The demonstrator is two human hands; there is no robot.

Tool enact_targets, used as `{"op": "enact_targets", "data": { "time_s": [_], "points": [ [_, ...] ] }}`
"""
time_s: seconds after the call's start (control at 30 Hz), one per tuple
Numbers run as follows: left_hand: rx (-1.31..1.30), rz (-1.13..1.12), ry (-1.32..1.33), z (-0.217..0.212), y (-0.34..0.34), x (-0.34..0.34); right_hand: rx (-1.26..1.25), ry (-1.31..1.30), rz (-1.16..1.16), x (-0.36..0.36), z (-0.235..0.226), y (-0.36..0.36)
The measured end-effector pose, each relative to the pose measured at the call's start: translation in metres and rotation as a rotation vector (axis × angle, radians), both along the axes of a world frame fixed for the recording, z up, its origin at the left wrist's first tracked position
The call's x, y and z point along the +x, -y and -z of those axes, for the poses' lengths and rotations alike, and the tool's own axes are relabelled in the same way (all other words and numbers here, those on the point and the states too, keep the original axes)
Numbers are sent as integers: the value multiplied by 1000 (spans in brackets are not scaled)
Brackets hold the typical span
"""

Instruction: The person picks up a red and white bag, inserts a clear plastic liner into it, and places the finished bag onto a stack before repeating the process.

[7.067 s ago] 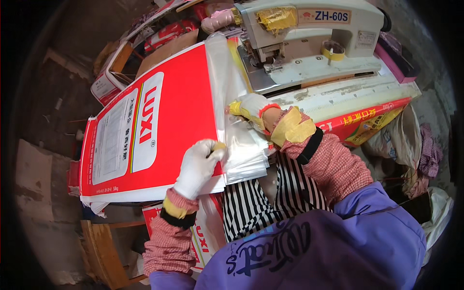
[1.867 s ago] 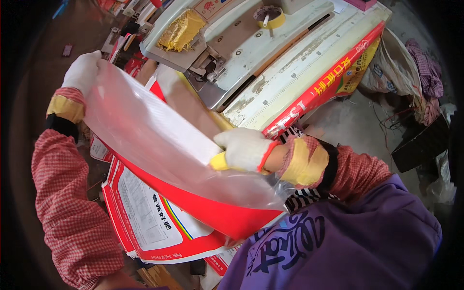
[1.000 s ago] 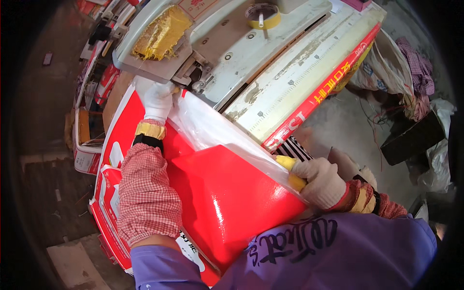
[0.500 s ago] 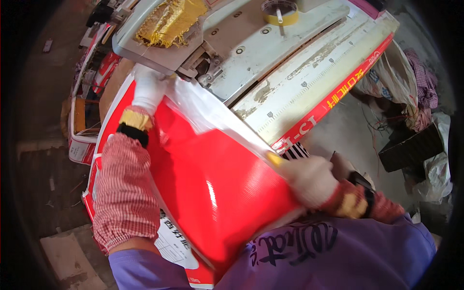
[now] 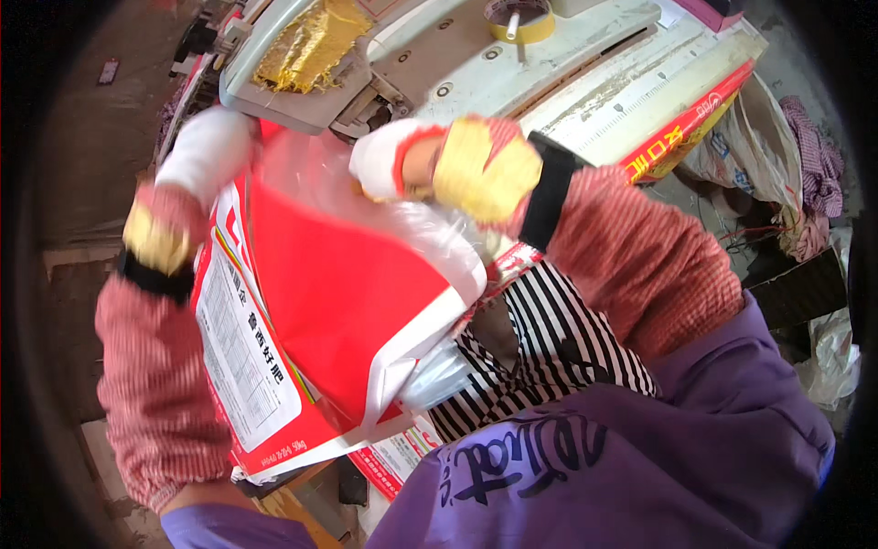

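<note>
A red and white printed sack [image 5: 329, 284] lies tilted before me, with a clear plastic liner [image 5: 311, 174] showing at its upper end. My left hand [image 5: 206, 154], in a white glove and smeared by motion, is closed at the sack's upper left edge. In a white glove with yellowish fingertips, my right hand [image 5: 393, 163] is closed on the clear liner; its fingertips are partly hidden. Just beyond both hands is the metal foot [image 5: 370, 108] of a sewing machine [image 5: 439, 69]. The liner's upper edge lies close to that foot.
A gold woven scrap [image 5: 311, 48] and a yellow tape roll [image 5: 530, 23] sit on the machine. A long pale ledge with a red front strip [image 5: 681, 128] runs to the right. Striped black-and-white cloth [image 5: 567, 339] covers my lap. Plastic bags [image 5: 745, 137] hang at the right.
My right hand has moved from the sack's right edge up and left to the liner near the machine foot. My left hand has shifted left; the sack's right side has folded inward.
</note>
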State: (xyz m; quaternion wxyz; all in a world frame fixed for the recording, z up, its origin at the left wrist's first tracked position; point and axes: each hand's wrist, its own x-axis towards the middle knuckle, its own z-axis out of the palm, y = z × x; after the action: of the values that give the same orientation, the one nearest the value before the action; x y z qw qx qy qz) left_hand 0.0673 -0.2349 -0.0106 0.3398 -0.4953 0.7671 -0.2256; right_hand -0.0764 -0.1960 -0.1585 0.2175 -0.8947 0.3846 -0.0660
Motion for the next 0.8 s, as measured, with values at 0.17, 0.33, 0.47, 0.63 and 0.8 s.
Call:
{"op": "enact_targets", "data": {
  "time_s": [0.17,0.33,0.47,0.63,0.8],
  "points": [
    [-17,575,-265,-14,-123,-81,279,249,-190,-11,11,23],
    [283,303,-219,61,-140,-85,138,181,-321,4,4,27],
    [846,92,-735,40,-136,-104,77,125,-315,-18,17,30],
    [1276,-554,-936,-45,-118,-110,-167,75,-11,-4,106,82],
    [1149,-542,-250,-70,-144,-34,-175,78,-107,62,65,32]
  ]
}}
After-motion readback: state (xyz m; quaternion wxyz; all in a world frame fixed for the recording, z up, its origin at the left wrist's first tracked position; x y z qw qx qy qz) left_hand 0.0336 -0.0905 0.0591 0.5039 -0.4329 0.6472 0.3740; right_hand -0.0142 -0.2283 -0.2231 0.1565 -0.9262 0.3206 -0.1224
